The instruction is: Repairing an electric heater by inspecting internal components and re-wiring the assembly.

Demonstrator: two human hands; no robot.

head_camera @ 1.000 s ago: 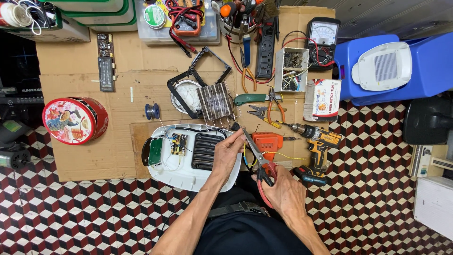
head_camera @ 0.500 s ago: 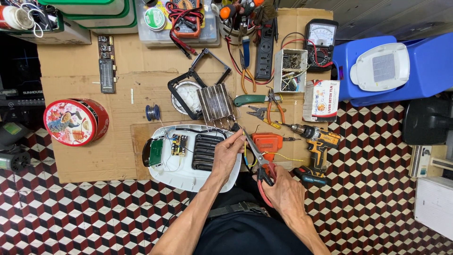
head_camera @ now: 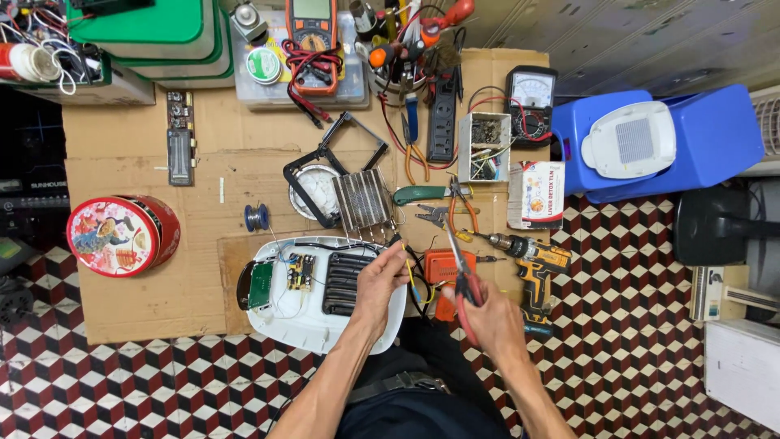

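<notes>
An opened white appliance shell (head_camera: 313, 321) lies on the cardboard in front of me, with a green circuit board (head_camera: 262, 284), a small yellow board (head_camera: 301, 272) and a black grille inside. My left hand (head_camera: 378, 284) rests over its right edge and pinches a thin yellow wire (head_camera: 412, 279) that runs from it. My right hand (head_camera: 487, 317) grips red-handled scissors (head_camera: 461, 272), blades pointing up and left, close to that wire. A finned metal heating element (head_camera: 363, 200) with a black frame lies just beyond the shell.
A yellow cordless drill (head_camera: 532, 260), an orange box (head_camera: 443, 272), pliers and cutters (head_camera: 443, 213) lie to the right. A red round tin (head_camera: 122, 234), a solder spool (head_camera: 257, 217), two multimeters, a power strip and a blue stool (head_camera: 650, 142) surround the cardboard mat (head_camera: 162, 301).
Both hands stayed at the shell's right edge. The scissors shifted slightly toward the wire held by my left hand.
</notes>
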